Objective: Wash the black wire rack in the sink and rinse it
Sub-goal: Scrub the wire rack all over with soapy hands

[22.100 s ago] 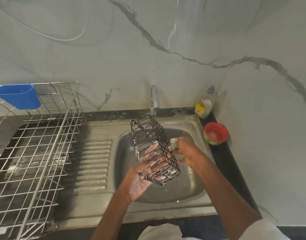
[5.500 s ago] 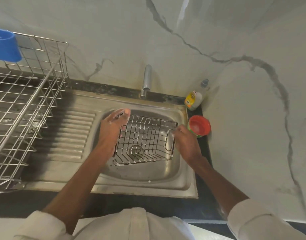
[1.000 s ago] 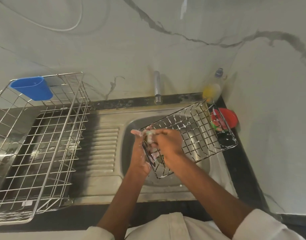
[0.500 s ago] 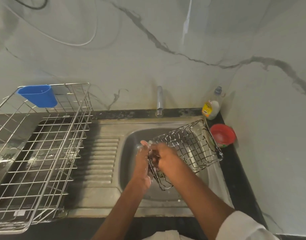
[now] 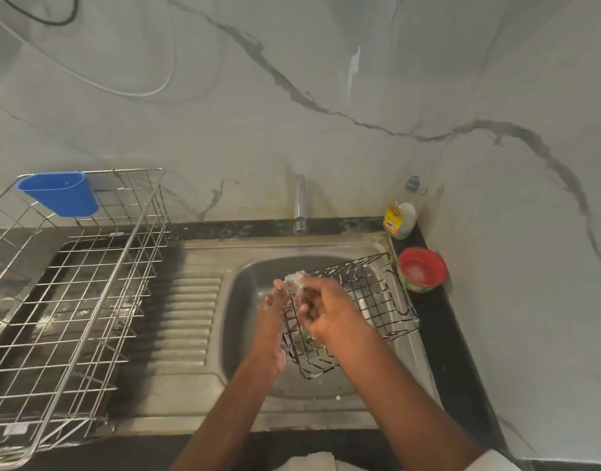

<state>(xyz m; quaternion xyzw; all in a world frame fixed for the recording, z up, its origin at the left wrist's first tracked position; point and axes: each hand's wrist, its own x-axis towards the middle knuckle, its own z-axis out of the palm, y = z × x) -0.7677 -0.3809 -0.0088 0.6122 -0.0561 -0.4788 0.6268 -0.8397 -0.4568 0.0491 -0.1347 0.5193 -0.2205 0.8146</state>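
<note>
Fingers (image 5: pixel 304 295) curled on black wire rack (image 5: pixel 370 300)

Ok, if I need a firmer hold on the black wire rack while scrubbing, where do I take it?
Probably by the top rim wire on the near left end, where the left hand already steadies the wire rack. It is tilted over the sink, open side up, so come from the left and hook fingers through the grid. The right hand with the sponge fills the middle; the far right end overhangs the basin edge.
</note>
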